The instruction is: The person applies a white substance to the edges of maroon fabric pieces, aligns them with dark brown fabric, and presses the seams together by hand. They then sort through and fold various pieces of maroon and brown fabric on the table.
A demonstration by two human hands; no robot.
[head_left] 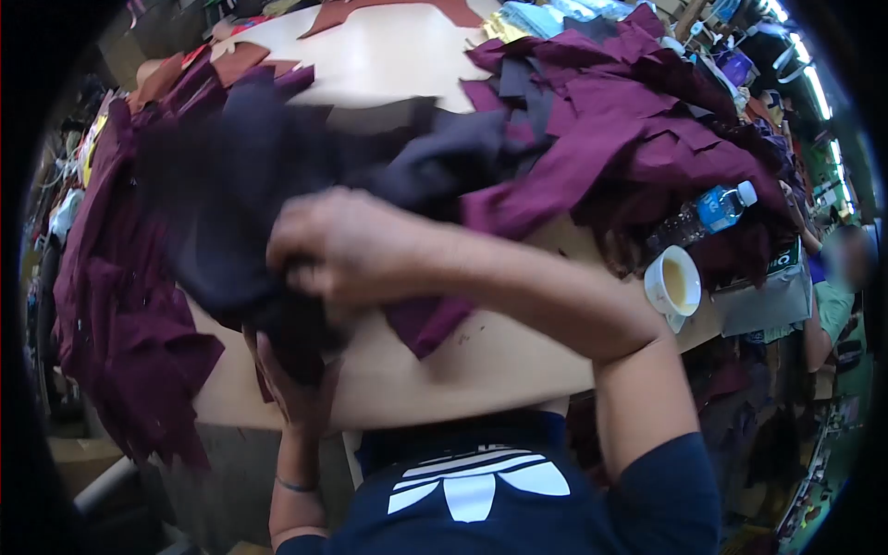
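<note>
A bundle of dark, nearly black cloth (236,176) lies over the left middle of the table, blurred by motion. My right hand (347,245) reaches across it with fingers curled in a closed grip on the dark cloth. Below it, near the table's front edge, my left hand (291,388) is closed around the cloth's lower end, its fingers partly hidden by the fabric. A maroon cloth piece (430,324) shows beneath my right forearm.
Maroon cloth pieces (120,305) hang over the table's left side. A larger maroon pile (638,120) covers the right. A cup of brown drink (680,282) and a plastic bottle (712,213) stand near my right elbow. Another person (837,287) is at far right.
</note>
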